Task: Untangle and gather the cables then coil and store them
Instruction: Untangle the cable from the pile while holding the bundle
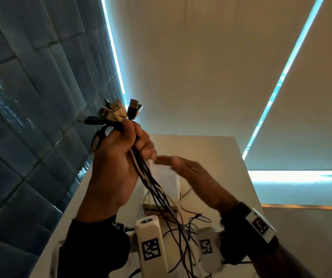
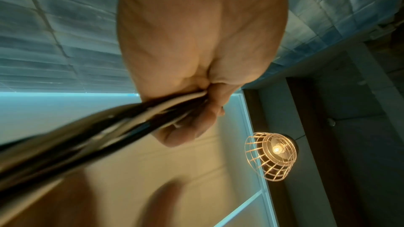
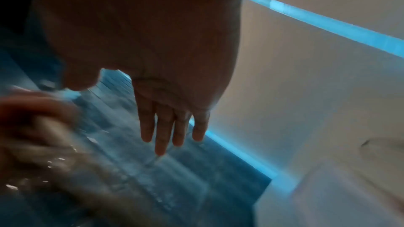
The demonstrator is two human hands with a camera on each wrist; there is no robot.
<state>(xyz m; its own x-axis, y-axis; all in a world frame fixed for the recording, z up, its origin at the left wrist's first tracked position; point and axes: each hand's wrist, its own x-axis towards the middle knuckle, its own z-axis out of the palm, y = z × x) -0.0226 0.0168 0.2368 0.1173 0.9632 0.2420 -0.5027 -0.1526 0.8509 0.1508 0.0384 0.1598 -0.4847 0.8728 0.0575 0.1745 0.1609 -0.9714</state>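
My left hand [image 1: 121, 153] is raised above the table and grips a bundle of black and white cables [image 1: 151, 183] just below their plugs. Several USB plugs [image 1: 119, 111] fan out above the fist. The cable tails [image 1: 181, 227] hang down to the table in a loose tangle. In the left wrist view the same bundle [image 2: 109, 134] runs out of the fist [image 2: 196, 110] toward the lower left, blurred. My right hand [image 1: 185, 167] is open beside the bundle, blurred, fingers [image 3: 161, 134] straight and holding nothing.
A white table [image 1: 221, 157] lies below the hands. A pale box-like object [image 1: 167, 189] stands on it behind the cables. A blue tiled wall [image 1: 20, 97] runs along the left, window blinds behind. A lit cage lamp [image 2: 271, 156] hangs overhead.
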